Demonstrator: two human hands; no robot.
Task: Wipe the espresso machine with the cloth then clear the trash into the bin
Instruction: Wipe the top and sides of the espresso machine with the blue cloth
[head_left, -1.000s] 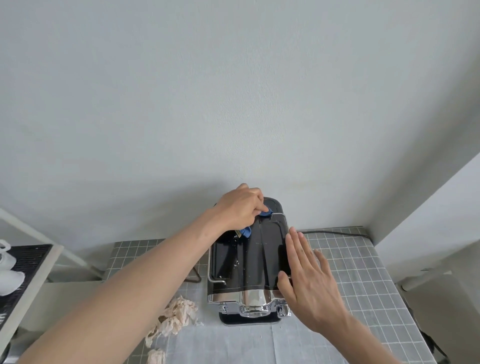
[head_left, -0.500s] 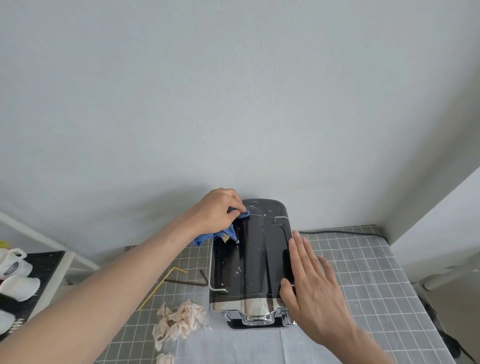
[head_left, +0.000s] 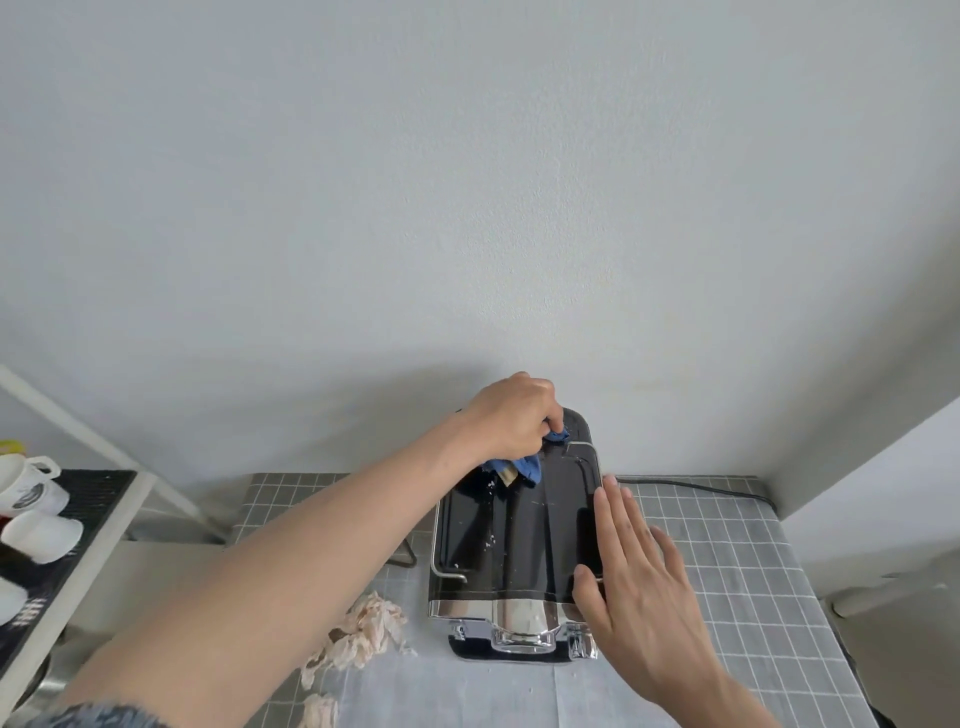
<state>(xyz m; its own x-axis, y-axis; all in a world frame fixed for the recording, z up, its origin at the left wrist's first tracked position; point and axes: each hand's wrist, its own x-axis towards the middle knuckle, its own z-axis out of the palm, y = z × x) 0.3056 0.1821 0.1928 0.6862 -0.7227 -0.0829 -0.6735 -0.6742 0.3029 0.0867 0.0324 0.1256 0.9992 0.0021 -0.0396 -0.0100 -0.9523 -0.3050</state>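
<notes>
A black and chrome espresso machine (head_left: 514, 540) stands on the grey checked tablecloth against the wall, its glossy top speckled with white crumbs. My left hand (head_left: 514, 415) is closed around a blue cloth (head_left: 524, 467) at the back of the machine's top. My right hand (head_left: 634, 577) lies flat, fingers spread, on the machine's right edge. Crumpled pale paper trash (head_left: 363, 634) lies on the table left of the machine, with a smaller piece (head_left: 319, 709) nearer me. No bin is visible.
The table (head_left: 727, 571) runs right to a white wall corner, and a black power cable (head_left: 696, 486) trails behind the machine. A white rack (head_left: 88, 525) with white cups (head_left: 31, 493) stands at the left. A thin metal hook shape (head_left: 408, 556) lies left of the machine.
My left hand swept the cloth from the machine's back middle out to its back left corner, then back onto the rear of the top. My right hand stayed pressed on the right edge.
</notes>
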